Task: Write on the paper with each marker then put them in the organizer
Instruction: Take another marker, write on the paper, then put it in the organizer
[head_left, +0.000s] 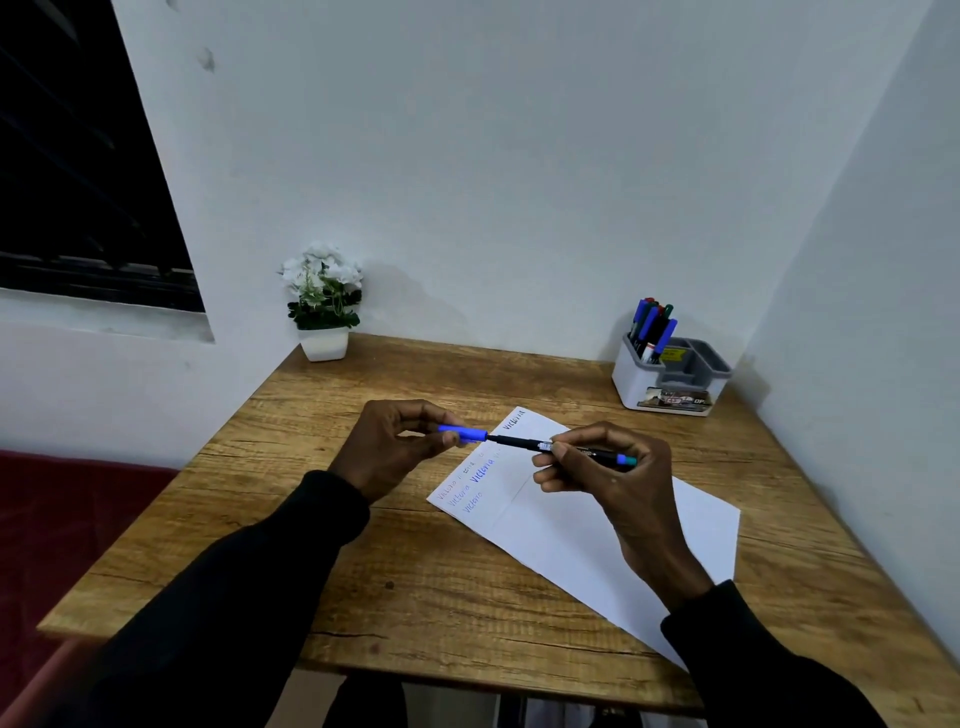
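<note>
A black marker (519, 443) with a blue end is held level above the white paper (566, 540). My right hand (608, 473) grips its barrel. My left hand (400, 447) pinches the blue cap (465, 432), which sits at the marker's tip end. Whether the cap is fully seated I cannot tell. The paper lies on the wooden desk (291, 488) and carries several lines of handwriting in red, blue and black near its far left corner. The white and grey organizer (670, 382) stands at the desk's far right, with several markers (652, 325) upright in its left compartment.
A white pot of artificial white flowers (323, 306) stands at the desk's far left corner. Walls close the desk in at the back and right. A dark window sits at upper left, and a red surface (67, 509) lies left of the desk.
</note>
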